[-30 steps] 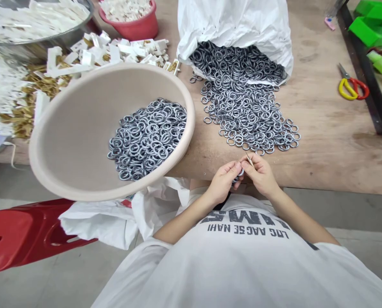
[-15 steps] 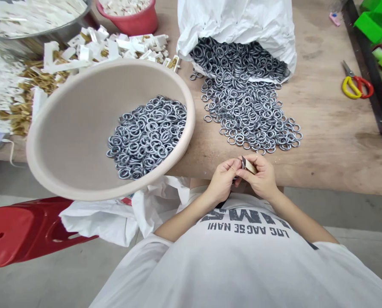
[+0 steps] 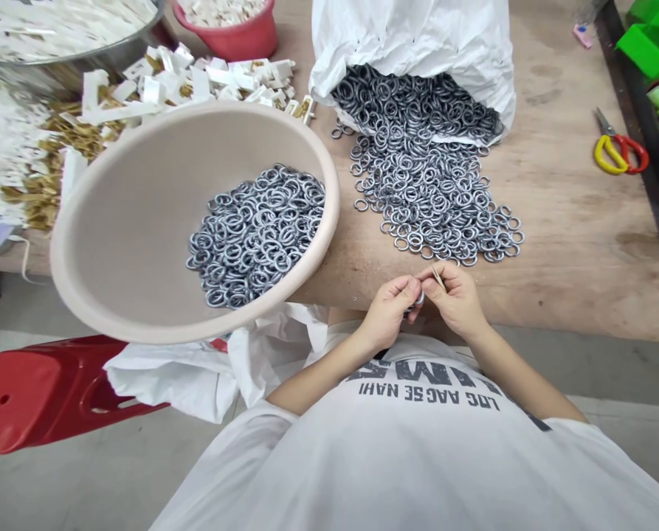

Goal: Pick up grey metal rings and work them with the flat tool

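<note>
Fingers of the left hand grip a grey ring, right of the frame's centre, while the right hand pinches a thin piece beside it. If that piece is sharp, a slip could nick the left hand. A loosened grip could drop the ring past the near edge of the surface. The bowl, left of centre, seems to overhang that edge; a knock from the left forearm could spill its rings.

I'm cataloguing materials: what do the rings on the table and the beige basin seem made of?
Rings: probably metal, possibly coated plastic; glossy grey, with bright highlights along their curves. Beige basin: likely plastic; uniform colour, smooth matte wall, thick rounded rim.
</note>
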`<action>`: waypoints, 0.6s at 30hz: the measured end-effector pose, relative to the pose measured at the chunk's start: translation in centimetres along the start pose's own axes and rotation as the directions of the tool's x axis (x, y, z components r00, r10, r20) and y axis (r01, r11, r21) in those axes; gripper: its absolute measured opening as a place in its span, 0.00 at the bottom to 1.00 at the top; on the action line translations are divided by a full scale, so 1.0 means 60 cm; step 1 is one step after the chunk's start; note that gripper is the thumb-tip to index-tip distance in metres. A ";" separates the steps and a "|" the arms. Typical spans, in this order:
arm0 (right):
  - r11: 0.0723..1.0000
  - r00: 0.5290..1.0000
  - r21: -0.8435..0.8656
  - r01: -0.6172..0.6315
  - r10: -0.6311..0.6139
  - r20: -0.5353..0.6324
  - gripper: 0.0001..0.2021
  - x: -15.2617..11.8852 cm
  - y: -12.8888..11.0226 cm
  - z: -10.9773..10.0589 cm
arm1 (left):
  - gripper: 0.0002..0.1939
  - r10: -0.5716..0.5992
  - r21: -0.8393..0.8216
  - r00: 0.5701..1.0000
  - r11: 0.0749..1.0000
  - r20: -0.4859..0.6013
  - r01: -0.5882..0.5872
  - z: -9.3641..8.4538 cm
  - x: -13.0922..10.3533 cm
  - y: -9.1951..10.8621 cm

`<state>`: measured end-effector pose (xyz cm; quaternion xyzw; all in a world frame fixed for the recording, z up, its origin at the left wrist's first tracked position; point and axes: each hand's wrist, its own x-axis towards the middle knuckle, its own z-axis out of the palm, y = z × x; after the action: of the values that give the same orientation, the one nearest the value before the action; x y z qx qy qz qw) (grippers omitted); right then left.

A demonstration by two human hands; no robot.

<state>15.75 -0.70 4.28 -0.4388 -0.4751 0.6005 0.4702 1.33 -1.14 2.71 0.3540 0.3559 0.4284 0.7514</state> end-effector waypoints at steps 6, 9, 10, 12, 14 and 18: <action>1.000 1.000 0.010 -0.004 0.004 0.021 0.17 0.001 -0.003 0.000 | 0.23 -0.001 0.010 1.000 1.000 0.027 0.000 0.000 0.002 -0.001; 0.999 0.999 0.035 -0.024 0.023 0.044 0.15 0.000 -0.001 0.000 | 0.22 0.004 -0.001 1.000 1.000 0.030 -0.004 0.000 0.003 -0.002; 0.998 0.998 0.048 -0.041 0.038 0.055 0.15 0.000 0.000 0.000 | 0.21 0.006 -0.003 1.000 1.000 0.026 -0.006 0.000 0.004 -0.002; 0.997 0.996 0.049 -0.062 0.059 0.065 0.15 0.000 0.000 0.000 | 0.21 0.007 0.004 1.000 1.000 0.023 -0.007 -0.001 0.005 -0.002; 0.999 0.999 -0.015 -0.034 0.034 0.037 0.15 0.002 -0.003 -0.003 | 0.22 0.011 0.022 1.000 1.000 0.025 -0.012 -0.002 0.006 0.000; 0.945 0.991 -0.303 0.121 -0.131 -0.014 0.14 0.001 -0.019 -0.015 | 0.23 0.040 0.020 0.999 0.999 0.009 -0.040 -0.004 0.006 0.013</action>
<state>16.78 -0.38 5.22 -0.4843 -0.5801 0.4821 0.4433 0.95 -0.49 3.14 0.3706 0.3497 0.4382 0.7405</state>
